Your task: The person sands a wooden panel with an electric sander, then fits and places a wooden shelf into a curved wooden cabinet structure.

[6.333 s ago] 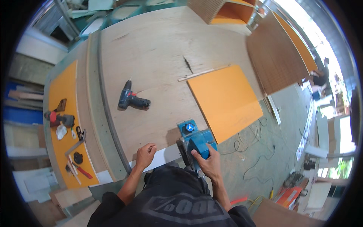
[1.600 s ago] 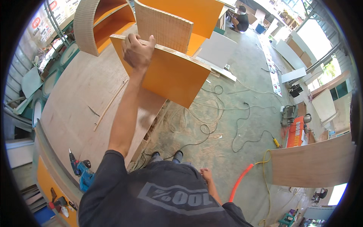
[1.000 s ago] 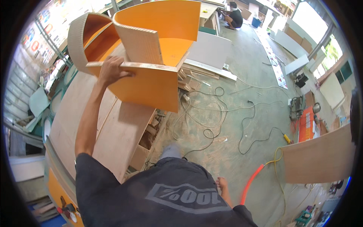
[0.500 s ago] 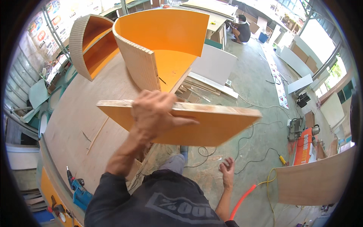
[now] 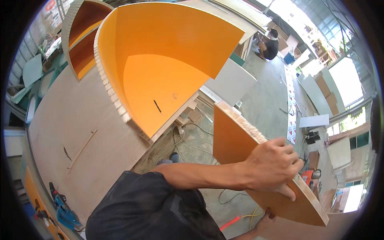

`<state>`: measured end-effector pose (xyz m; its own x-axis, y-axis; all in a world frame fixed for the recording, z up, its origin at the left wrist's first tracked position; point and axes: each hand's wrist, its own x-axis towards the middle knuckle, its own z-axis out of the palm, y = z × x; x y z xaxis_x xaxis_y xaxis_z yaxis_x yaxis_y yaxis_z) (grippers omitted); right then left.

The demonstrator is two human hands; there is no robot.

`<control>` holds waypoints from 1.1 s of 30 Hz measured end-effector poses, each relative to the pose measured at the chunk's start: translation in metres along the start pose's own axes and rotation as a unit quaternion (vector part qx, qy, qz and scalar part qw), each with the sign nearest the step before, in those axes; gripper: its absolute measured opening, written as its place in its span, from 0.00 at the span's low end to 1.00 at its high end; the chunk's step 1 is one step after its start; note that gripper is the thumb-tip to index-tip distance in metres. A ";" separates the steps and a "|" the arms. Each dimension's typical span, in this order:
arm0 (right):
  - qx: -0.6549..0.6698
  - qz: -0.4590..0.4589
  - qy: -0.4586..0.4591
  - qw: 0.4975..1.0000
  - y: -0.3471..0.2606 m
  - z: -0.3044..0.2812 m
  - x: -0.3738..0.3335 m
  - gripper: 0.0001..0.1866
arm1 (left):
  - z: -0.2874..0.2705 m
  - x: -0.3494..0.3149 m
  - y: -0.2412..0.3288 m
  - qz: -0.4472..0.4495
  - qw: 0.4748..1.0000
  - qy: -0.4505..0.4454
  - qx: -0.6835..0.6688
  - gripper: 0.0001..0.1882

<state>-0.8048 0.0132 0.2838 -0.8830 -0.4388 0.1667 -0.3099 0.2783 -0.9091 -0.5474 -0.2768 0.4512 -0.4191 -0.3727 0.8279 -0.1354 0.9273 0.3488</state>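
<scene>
Beside the table (image 5: 108,140), the orange board (image 5: 232,140) hangs tilted, left hand (image 5: 274,165) clamped over its upper edge, presumably to bear its weight; right hand (image 5: 265,222) at the lower edge, grip not determinable.

A flat orange board (image 5: 236,140) is held up on edge at the lower right of the frame, tilted, its pale wooden edge uppermost and slanting down rightward. From here that edge looks rough, though blur makes it uncertain.

Woodworking workshop | blue power planer (image 5: 67,217) | drill (image 5: 57,195) | leaning boards (image 5: 313,96) | raw-edged orange carcass (image 5: 168,34)
</scene>
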 end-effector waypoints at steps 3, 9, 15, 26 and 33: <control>0.049 -0.101 -0.106 0.988 0.038 0.066 0.071 0.32 | -0.005 0.036 -0.048 0.019 0.999 0.010 0.046 0.35; 0.159 -0.252 -0.409 0.863 0.075 0.294 0.188 0.32 | -0.071 0.067 -0.191 0.020 0.963 0.088 0.254 0.38; 0.067 -0.209 -0.463 0.859 -0.078 0.511 0.187 0.14 | -0.141 0.062 -0.288 -0.045 0.891 0.124 0.435 0.40; 0.025 -0.418 -0.618 0.666 -0.176 0.799 0.173 0.27 | -0.216 0.026 -0.382 -0.192 0.742 0.110 0.633 0.43; -0.131 -0.389 -0.625 0.664 -0.195 0.927 0.110 0.40 | -0.243 0.010 -0.434 -0.262 0.668 0.077 0.692 0.45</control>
<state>-0.5150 -0.8818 0.1253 0.5127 -0.8571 -0.0496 -0.6958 -0.3810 -0.6088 -0.2743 -0.6916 0.4146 0.0947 -0.5582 0.8243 -0.9723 -0.2295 -0.0437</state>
